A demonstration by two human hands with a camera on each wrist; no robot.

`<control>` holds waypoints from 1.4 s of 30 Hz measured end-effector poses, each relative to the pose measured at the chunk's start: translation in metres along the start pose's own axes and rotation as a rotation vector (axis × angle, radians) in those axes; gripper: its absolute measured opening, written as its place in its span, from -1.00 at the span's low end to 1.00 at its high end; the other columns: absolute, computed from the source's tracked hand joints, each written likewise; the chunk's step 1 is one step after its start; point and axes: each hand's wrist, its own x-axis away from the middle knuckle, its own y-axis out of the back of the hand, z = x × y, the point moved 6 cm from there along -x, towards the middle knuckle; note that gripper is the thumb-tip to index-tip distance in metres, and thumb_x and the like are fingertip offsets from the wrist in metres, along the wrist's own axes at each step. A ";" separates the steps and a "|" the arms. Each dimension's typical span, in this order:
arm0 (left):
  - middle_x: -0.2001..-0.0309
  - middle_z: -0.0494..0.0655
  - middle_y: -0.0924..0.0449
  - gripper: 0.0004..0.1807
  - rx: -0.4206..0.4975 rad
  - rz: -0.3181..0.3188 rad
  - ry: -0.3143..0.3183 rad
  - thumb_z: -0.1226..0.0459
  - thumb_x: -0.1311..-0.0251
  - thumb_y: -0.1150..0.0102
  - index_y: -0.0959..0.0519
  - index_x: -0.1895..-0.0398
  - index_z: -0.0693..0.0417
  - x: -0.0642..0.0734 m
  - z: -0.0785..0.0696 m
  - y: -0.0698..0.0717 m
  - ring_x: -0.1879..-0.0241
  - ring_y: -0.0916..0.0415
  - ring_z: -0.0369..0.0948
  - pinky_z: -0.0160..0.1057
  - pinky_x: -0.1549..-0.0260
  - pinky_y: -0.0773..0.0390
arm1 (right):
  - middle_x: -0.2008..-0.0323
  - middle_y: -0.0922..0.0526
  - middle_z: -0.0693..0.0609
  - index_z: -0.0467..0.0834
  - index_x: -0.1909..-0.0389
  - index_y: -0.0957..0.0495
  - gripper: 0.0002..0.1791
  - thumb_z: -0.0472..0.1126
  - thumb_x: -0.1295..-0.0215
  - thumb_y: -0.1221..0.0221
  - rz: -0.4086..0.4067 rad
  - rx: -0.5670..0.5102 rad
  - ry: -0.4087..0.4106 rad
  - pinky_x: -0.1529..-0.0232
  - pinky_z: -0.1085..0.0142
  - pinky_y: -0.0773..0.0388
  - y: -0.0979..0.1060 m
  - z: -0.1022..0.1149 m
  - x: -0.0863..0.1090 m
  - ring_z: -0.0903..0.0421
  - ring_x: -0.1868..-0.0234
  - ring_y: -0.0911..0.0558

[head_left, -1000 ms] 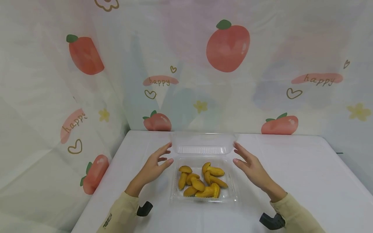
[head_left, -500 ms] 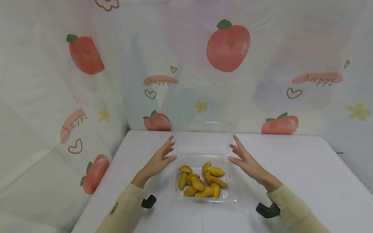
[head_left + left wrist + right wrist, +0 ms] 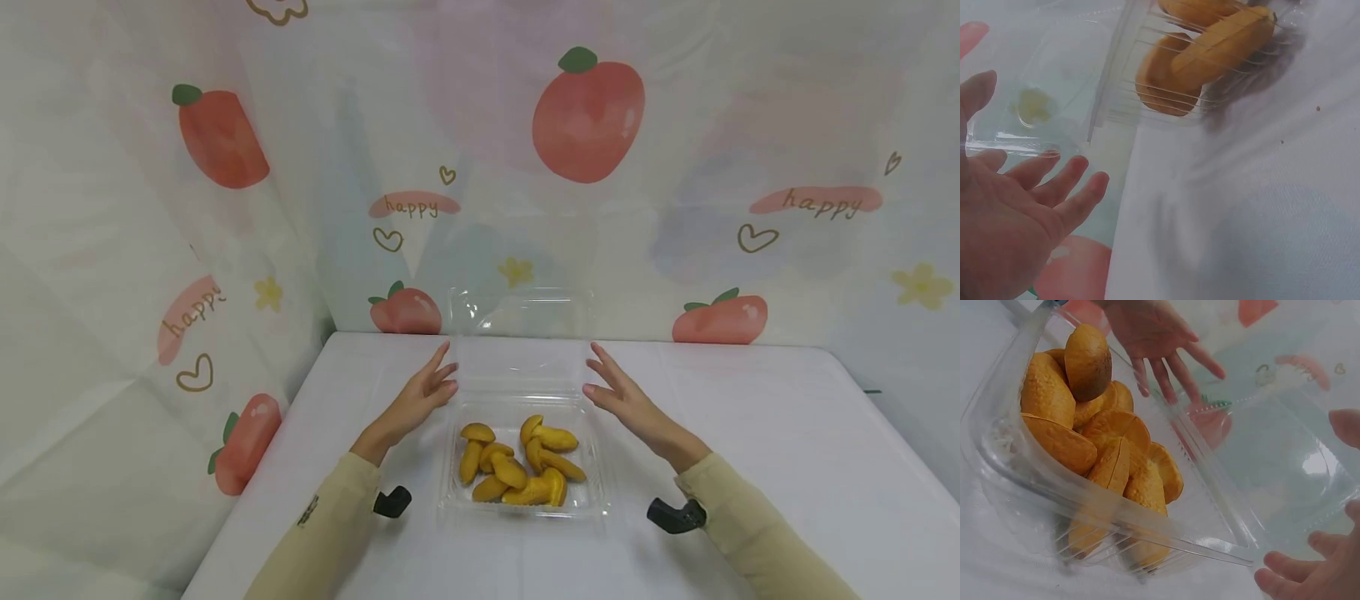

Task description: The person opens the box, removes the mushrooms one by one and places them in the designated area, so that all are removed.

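A clear plastic clamshell box (image 3: pixel 592 496) lies on the table with its lid (image 3: pixel 522 310) tilted up at the back. Several yellow-brown toy mushrooms (image 3: pixel 510 473) lie inside the box; the right wrist view shows them (image 3: pixel 1116 434) piled close together. At the lid's left side, my left hand (image 3: pixel 412 406) has its fingers spread and extended, fingertips right at the lid's edge. My right hand (image 3: pixel 632 414) mirrors it on the other side, fingers likewise extended toward the lid. Neither hand curls around anything. In the left wrist view the left palm (image 3: pixel 1007 231) faces the lid.
The table (image 3: pixel 757 467) has a white cover. Behind it hangs a pale curtain (image 3: pixel 675 125) printed with fruit, hearts and "happy". Black wrist mounts (image 3: pixel 677 516) stick inward from both beige sleeves (image 3: pixel 757 525).
The lid has swung up from lying back on the table to standing higher against the curtain. Both hands have moved forward and slightly inward alongside it. The mushrooms stay put.
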 end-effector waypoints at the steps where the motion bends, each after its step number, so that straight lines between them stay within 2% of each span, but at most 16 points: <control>1: -0.61 0.22 0.00 -0.17 0.000 0.001 0.011 0.19 -0.55 0.03 0.27 -0.67 -0.18 -0.001 0.001 0.000 -0.56 -0.10 0.18 0.21 -0.41 -0.32 | -0.61 0.20 -0.39 -0.04 -0.65 0.39 -0.11 -0.05 -0.57 0.02 0.001 0.002 -0.001 -0.42 -0.35 -0.17 0.000 0.000 -0.001 -0.51 -0.52 -0.09; 5: -0.62 0.22 0.03 -0.19 0.021 0.011 0.032 0.18 -0.55 0.03 0.24 -0.67 -0.08 -0.005 0.008 -0.001 -0.54 -0.13 0.18 0.23 -0.41 -0.31 | -0.61 0.22 -0.39 -0.11 -0.65 0.33 -0.13 -0.03 -0.57 0.02 0.006 -0.004 -0.017 -0.41 -0.26 -0.27 0.000 -0.004 -0.005 -0.45 -0.52 -0.15; 10: -0.62 0.22 0.04 -0.20 0.049 0.020 0.052 0.16 -0.55 0.04 0.21 -0.66 0.03 -0.010 0.016 -0.003 -0.51 -0.19 0.19 0.23 -0.41 -0.31 | -0.61 0.25 -0.37 -0.17 -0.64 0.30 -0.16 -0.04 -0.59 0.05 0.008 -0.048 -0.036 -0.41 -0.24 -0.30 0.000 -0.013 -0.010 -0.43 -0.52 -0.18; 17: -0.63 0.14 0.04 -0.22 0.029 0.031 0.096 0.13 -0.56 0.04 0.16 -0.66 0.02 -0.011 0.026 -0.006 -0.50 -0.24 0.15 0.18 -0.41 -0.34 | -0.62 0.30 -0.34 -0.20 -0.63 0.27 -0.19 -0.03 -0.61 0.08 0.020 -0.089 -0.073 -0.43 -0.23 -0.26 -0.003 -0.026 -0.017 -0.42 -0.56 -0.07; 30: -0.64 0.12 0.06 -0.24 0.036 0.068 0.145 0.10 -0.57 0.08 0.14 -0.65 0.09 -0.012 0.040 -0.010 -0.54 -0.17 0.13 0.17 -0.43 -0.30 | -0.63 0.27 -0.31 -0.12 -0.64 0.19 -0.20 0.07 -0.60 0.07 0.044 -0.073 -0.164 -0.47 -0.24 -0.20 -0.009 -0.042 -0.021 -0.40 -0.53 -0.17; 36: -0.63 0.11 0.01 -0.26 0.032 0.060 0.162 0.08 -0.57 0.08 0.09 -0.65 0.06 -0.012 0.045 -0.010 -0.54 -0.16 0.12 0.14 -0.42 -0.34 | -0.63 0.24 -0.30 -0.11 -0.65 0.18 -0.20 0.08 -0.60 0.07 0.053 -0.059 -0.172 -0.46 -0.24 -0.22 -0.010 -0.044 -0.020 -0.40 -0.53 -0.18; 42: -0.62 0.11 -0.03 -0.31 0.027 0.041 0.163 0.13 -0.59 0.11 0.06 -0.65 0.02 -0.010 0.045 -0.008 -0.53 -0.18 0.13 0.16 -0.41 -0.35 | -0.63 0.25 -0.31 -0.11 -0.65 0.19 -0.20 0.08 -0.60 0.08 0.055 -0.049 -0.178 -0.47 -0.26 -0.18 -0.008 -0.044 -0.018 -0.39 -0.56 -0.10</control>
